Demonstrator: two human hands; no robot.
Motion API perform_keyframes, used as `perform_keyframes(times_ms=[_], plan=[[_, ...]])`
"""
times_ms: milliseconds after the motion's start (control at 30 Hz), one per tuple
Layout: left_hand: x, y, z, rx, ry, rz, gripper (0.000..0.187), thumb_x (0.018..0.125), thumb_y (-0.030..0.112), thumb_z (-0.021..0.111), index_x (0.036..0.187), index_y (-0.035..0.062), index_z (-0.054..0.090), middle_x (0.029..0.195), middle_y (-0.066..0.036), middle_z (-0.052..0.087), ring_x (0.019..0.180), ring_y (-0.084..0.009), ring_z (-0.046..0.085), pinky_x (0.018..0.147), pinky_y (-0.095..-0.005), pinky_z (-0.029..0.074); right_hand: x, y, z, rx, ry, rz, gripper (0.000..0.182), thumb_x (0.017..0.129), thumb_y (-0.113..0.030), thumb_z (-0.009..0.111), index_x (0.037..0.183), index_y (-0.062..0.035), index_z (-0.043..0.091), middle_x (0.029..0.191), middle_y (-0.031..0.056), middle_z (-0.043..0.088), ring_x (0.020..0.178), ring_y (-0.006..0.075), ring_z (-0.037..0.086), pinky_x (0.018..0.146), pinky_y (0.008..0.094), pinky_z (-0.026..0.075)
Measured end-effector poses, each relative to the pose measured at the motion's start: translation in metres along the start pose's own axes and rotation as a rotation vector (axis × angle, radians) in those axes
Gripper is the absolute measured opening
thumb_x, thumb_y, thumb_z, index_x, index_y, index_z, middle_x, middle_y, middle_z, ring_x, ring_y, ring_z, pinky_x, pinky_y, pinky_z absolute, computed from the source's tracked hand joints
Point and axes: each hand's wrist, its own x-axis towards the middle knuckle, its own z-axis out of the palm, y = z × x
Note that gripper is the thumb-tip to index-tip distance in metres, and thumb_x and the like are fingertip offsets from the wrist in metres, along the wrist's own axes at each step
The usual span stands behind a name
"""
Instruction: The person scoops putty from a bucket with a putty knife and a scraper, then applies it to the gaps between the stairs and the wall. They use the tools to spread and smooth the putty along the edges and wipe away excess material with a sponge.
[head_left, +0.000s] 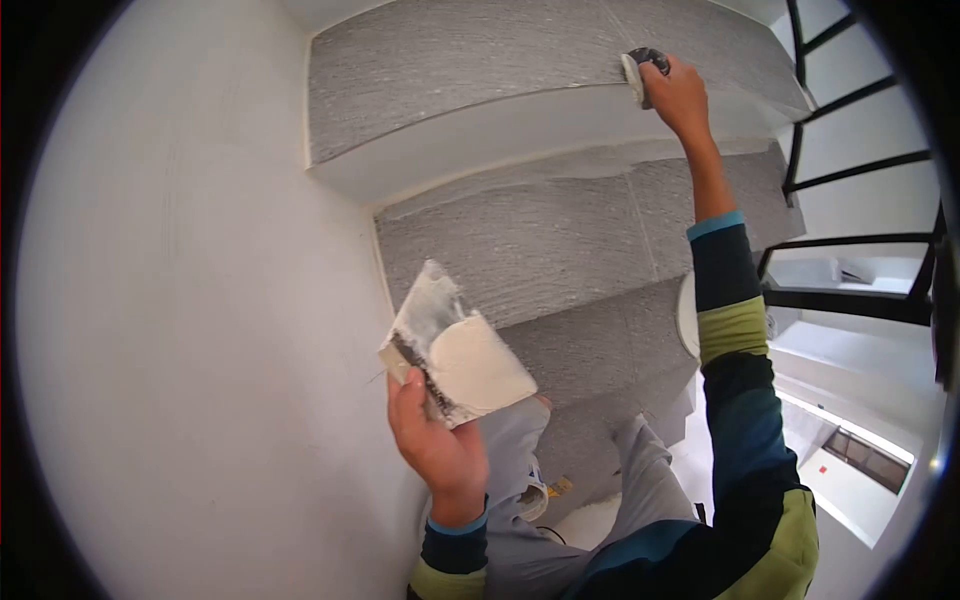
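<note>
L. hand (440, 450) grips broad blade (418, 305) by its back edge, w/ pale filler (480, 365) on its face, nr. wall (230, 330); R. hand (683, 98) is closed round dk.-handled scraper (655, 58), whitened end at front edge of upper step (450, 60), contact unclear.

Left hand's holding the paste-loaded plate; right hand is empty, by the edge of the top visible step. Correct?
No: the right hand isn't empty; the head view shows it gripping a dark tool. The rest stands: the left hand holds the paste-loaded plate, and the right is by the top visible step's edge.
</note>
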Motion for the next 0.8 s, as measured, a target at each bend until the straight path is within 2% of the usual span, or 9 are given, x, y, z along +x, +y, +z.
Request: perform_keyframes(times_ms=[200, 233, 267, 367, 433, 467, 533, 567, 800], plan=[[-0.002, -0.001, -0.003, 0.086, -0.003, 0.054, 0.033, 0.093, 0.015, 0.035, 0.12, -0.0023, 0.042, 0.111, -0.012, 0.052, 0.098, -0.0201, 0.055, 0.082, -0.0297, 0.047, -0.034, -0.111, 0.024, 0.339, -0.349, 0.015, 0.032, 0.077, -0.03, 0.053, 0.079, 0.0018, 0.06, 0.064, 0.0143, 0.06, 0.061, 0.0242, 0.059, 0.059, 0.0349, 0.045], [0.0, -0.01, -0.01, 0.642, 0.051, 0.312, 0.032, 0.094, 0.015, 0.034, 0.118, -0.0027, 0.043, 0.109, -0.012, 0.052, 0.095, -0.0185, 0.056, 0.079, -0.027, 0.048, -0.048, -0.129, 0.029, 0.521, -0.432, 0.051, 0.031, 0.078, -0.028, 0.053, 0.08, 0.0018, 0.061, 0.068, 0.0145, 0.061, 0.063, 0.0235, 0.058, 0.061, 0.0349, 0.045], [-0.001, -0.014, -0.017, 0.646, 0.077, 0.328, 0.032, 0.094, 0.015, 0.034, 0.118, -0.0027, 0.043, 0.109, -0.012, 0.052, 0.095, -0.0185, 0.056, 0.079, -0.027, 0.048, -0.067, -0.147, 0.037, 0.702, -0.52, 0.085, 0.029, 0.078, -0.026, 0.054, 0.081, 0.0018, 0.061, 0.072, 0.0147, 0.062, 0.065, 0.0227, 0.058, 0.063, 0.0349, 0.045], [-0.001, 0.008, 0.002, -0.014, -0.019, -0.045, 0.042, 0.088, 0.018, 0.036, 0.126, -0.0022, 0.037, 0.116, -0.013, 0.051, 0.106, -0.0208, 0.052, 0.091, -0.0341, 0.042, -0.131, -0.185, 0.069, 0.966, -0.386, 0.113, 0.021, 0.076, -0.018, 0.059, 0.085, 0.0005, 0.062, 0.082, 0.013, 0.063, 0.067, 0.0222, 0.055, 0.065, 0.0332, 0.045], [-0.001, 0.007, -0.001, -0.014, 0.017, -0.041, 0.043, 0.088, 0.018, 0.036, 0.126, -0.0023, 0.037, 0.116, -0.013, 0.051, 0.106, -0.0206, 0.052, 0.091, -0.0338, 0.042, -0.162, -0.201, 0.088, 0.832, -0.059, -0.089, 0.023, 0.07, -0.008, 0.062, 0.093, -0.0051, 0.065, 0.094, 0.0079, 0.063, 0.075, 0.0214, 0.053, 0.07, 0.0325, 0.044], [0.0, 0.006, -0.001, -0.01, 0.039, -0.054, 0.043, 0.088, 0.018, 0.036, 0.126, -0.0023, 0.036, 0.115, -0.013, 0.051, 0.106, -0.0205, 0.052, 0.091, -0.0336, 0.042, -0.17, -0.206, 0.103, 0.84, -0.069, -0.091, 0.023, 0.07, -0.008, 0.062, 0.093, -0.0051, 0.065, 0.094, 0.0079, 0.063, 0.075, 0.0214, 0.053, 0.07, 0.0325, 0.044], [0.001, 0.006, -0.003, -0.026, 0.045, -0.062, 0.044, 0.087, 0.018, 0.035, 0.126, -0.0026, 0.036, 0.115, -0.013, 0.051, 0.106, -0.0205, 0.052, 0.091, -0.0335, 0.042, -0.179, -0.216, 0.125, 0.581, 0.25, -0.448, 0.037, 0.064, -0.001, 0.062, 0.1, -0.0112, 0.065, 0.1, 0.0013, 0.063, 0.083, 0.0214, 0.052, 0.076, 0.0339, 0.041], [0.002, 0.005, -0.006, 0.082, 0.029, -0.026, 0.044, 0.087, 0.018, 0.035, 0.127, -0.0026, 0.035, 0.115, -0.013, 0.051, 0.106, -0.0205, 0.052, 0.091, -0.0335, 0.042, -0.185, -0.223, 0.131, 0.545, 0.252, -0.455, 0.047, 0.058, 0.002, 0.066, 0.102, -0.0138, 0.066, 0.105, -0.0007, 0.063, 0.094, 0.0203, 0.05, 0.082, 0.0336, 0.036], [0.003, 0.004, -0.006, 0.129, 0.079, -0.025, 0.049, 0.085, 0.02, 0.037, 0.129, -0.0023, 0.033, 0.117, -0.014, 0.05, 0.106, -0.0208, 0.052, 0.092, -0.0332, 0.041, -0.175, -0.25, 0.177, 0.47, 0.423, -0.536, 0.042, 0.065, -0.003, 0.065, 0.103, -0.019, 0.066, 0.106, -0.0062, 0.061, 0.093, 0.017, 0.046, 0.08, 0.0335, 0.027]])
